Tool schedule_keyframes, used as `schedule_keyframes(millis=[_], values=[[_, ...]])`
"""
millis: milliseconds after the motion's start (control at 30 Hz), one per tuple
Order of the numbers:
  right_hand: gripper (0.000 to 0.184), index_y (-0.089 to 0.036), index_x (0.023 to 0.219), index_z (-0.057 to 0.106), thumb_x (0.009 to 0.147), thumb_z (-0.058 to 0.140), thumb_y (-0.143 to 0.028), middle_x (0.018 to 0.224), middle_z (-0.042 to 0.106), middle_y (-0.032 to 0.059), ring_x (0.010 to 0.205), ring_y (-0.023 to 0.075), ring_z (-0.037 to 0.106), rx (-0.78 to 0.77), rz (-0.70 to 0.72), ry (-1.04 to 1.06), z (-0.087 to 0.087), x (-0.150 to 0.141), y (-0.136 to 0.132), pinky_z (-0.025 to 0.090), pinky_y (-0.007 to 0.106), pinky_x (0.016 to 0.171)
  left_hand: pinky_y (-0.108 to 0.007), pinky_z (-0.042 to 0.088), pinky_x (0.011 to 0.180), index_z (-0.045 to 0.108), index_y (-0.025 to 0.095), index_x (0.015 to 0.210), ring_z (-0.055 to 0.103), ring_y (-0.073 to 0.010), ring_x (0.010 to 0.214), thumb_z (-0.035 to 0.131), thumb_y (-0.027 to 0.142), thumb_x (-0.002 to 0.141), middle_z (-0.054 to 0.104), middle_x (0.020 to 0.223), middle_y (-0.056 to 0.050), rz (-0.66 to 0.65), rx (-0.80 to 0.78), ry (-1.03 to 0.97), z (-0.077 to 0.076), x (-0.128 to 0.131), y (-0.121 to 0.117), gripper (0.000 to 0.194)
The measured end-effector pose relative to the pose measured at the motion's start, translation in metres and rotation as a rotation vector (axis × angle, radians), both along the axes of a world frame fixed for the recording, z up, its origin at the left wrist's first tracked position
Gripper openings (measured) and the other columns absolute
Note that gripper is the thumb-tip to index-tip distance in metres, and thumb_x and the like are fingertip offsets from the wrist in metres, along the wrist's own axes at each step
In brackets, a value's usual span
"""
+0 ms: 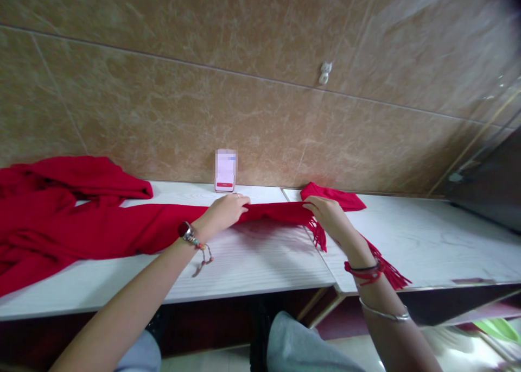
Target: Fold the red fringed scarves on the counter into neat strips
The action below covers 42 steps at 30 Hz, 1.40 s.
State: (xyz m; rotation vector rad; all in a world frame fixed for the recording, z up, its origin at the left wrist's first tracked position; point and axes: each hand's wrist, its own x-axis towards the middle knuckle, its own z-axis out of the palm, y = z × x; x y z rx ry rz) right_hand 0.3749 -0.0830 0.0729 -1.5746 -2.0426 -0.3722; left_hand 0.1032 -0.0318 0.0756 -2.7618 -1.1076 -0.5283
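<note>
A long red scarf (154,225) with fringed ends stretches along the white tabletop, its left part spread wide and loosely heaped. My left hand (226,213) is closed on its upper edge near the middle, with the thumb and fingers pinching the cloth. Farther right, my right hand (323,209) pinches the same edge close to the fringed end. Between the hands the cloth is held taut and slightly raised off the table. Fringe (318,236) dangles below my right hand, and more fringe (391,271) shows beyond my right wrist.
A phone (225,171) with a lit screen leans against the brown tiled wall (260,117). Behind my right hand lies a folded red cloth (337,197). The white table (427,236) has a seam near my right hand. A dark panel (492,176) stands at the far right.
</note>
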Motion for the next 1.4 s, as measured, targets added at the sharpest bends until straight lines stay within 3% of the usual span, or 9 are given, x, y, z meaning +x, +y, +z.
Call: schedule_keyframes(millis=[267,567,733,833,900,1000,1133,1300,1400], values=[[0.027,-0.018,0.078,0.066,0.083,0.04,-0.025,0.076,0.067,0.0058,0.07,0.018,0.06,0.175,-0.026,0.207,0.028,-0.008,-0.005,0.044,0.027,0.065,-0.027,0.045,0.072,0.057,0.015,0.088,0.061,-0.0173,0.079,0.041,0.017,0.085,0.066,0.088,-0.007,0.049,-0.153,-0.078,0.014,-0.031,0.01,0.016],[0.025,-0.019,0.08,0.068,0.08,0.046,-0.032,0.075,0.069,0.0033,0.067,0.0172,0.06,0.11,-0.004,0.299,0.045,-0.014,-0.02,0.044,0.026,0.062,-0.025,0.041,0.069,0.058,0.017,0.082,0.058,-0.0158,0.073,0.035,0.028,0.088,0.065,0.082,-0.003,0.038,-0.003,-0.262,0.055,-0.074,-0.007,0.026],[0.022,-0.017,0.074,0.067,0.077,0.05,-0.03,0.07,0.069,0.0024,0.063,0.0158,0.06,-0.16,0.145,0.216,0.03,-0.009,0.022,0.045,0.025,0.06,-0.02,0.037,0.06,0.061,0.017,0.073,0.054,-0.0119,0.061,0.046,0.037,0.08,0.063,0.066,0.001,-0.011,-0.282,-0.098,0.053,-0.09,0.017,0.026],[0.017,-0.017,0.071,0.068,0.075,0.053,-0.024,0.07,0.069,0.0025,0.064,0.0153,0.061,-0.162,0.119,0.111,0.036,-0.01,0.058,0.045,0.024,0.061,-0.019,0.039,0.066,0.062,0.016,0.077,0.056,-0.0128,0.07,0.053,0.033,0.074,0.065,0.076,0.001,-0.061,-0.371,-0.059,0.063,-0.097,0.046,0.02],[0.017,-0.018,0.075,0.068,0.076,0.052,-0.022,0.071,0.07,0.0021,0.065,0.0151,0.062,-0.06,0.057,0.094,0.045,-0.012,0.073,0.045,0.023,0.062,-0.02,0.041,0.07,0.062,0.016,0.084,0.057,-0.0137,0.076,0.053,0.028,0.074,0.065,0.083,0.0,-0.056,-0.311,-0.051,0.077,-0.103,0.059,0.018],[0.021,-0.019,0.084,0.069,0.079,0.048,-0.02,0.078,0.071,0.0031,0.069,0.0155,0.063,0.09,0.058,0.105,0.051,-0.016,0.077,0.046,0.023,0.064,-0.023,0.041,0.078,0.061,0.015,0.088,0.057,-0.0152,0.084,0.047,0.019,0.079,0.063,0.091,-0.004,0.045,0.014,-0.026,0.09,-0.114,0.056,0.017],[0.023,-0.017,0.087,0.068,0.082,0.046,-0.015,0.087,0.07,0.007,0.079,0.0179,0.063,0.111,0.205,-0.041,0.02,-0.019,0.06,0.045,0.027,0.074,-0.024,0.044,0.074,0.058,0.018,0.094,0.06,-0.0138,0.081,0.036,0.004,0.081,0.059,0.103,-0.007,0.15,0.217,0.138,0.061,-0.117,0.017,0.029],[0.027,-0.017,0.085,0.068,0.081,0.043,-0.007,0.081,0.07,0.0076,0.076,0.0182,0.063,-0.136,0.305,-0.236,-0.042,-0.012,0.025,0.046,0.029,0.075,-0.028,0.048,0.075,0.054,0.016,0.107,0.059,-0.0197,0.099,0.037,-0.004,0.077,0.06,0.112,-0.011,0.032,0.077,0.348,-0.019,-0.105,-0.027,0.039],[0.032,-0.016,0.083,0.068,0.08,0.039,-0.003,0.08,0.07,0.0071,0.075,0.0168,0.063,-0.3,0.314,-0.254,-0.059,-0.007,0.004,0.046,0.026,0.07,-0.031,0.048,0.078,0.053,0.014,0.109,0.059,-0.0211,0.1,0.036,-0.004,0.077,0.057,0.117,-0.015,0.021,-0.039,0.377,-0.039,-0.1,-0.035,0.041]])
